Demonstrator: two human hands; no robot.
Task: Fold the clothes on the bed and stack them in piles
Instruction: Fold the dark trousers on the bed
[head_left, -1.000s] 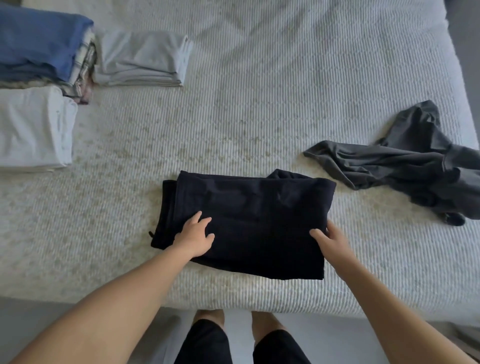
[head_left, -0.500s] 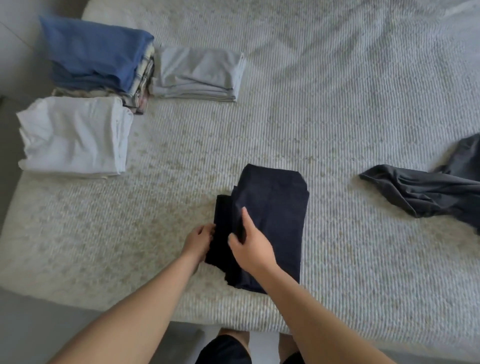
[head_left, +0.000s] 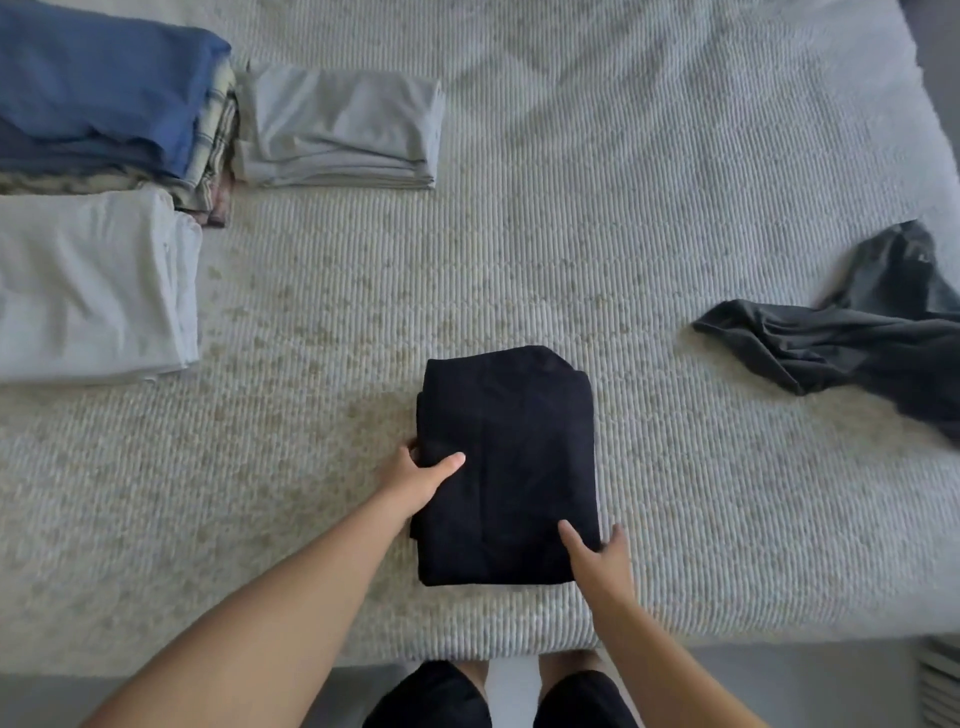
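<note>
With left hand (head_left: 421, 475) gripping its left edge and right hand (head_left: 597, 558) pinching its near-right corner, lift the folded black cotton garment (head_left: 509, 462) level toward the far-left piles.

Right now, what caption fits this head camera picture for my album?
Both hands, left and right, grip a folded black garment on the bed.

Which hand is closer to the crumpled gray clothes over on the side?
The right hand. It grips the black folded garment's near right corner, nearer the crumpled gray garment. The left hand grips its far side.
</note>
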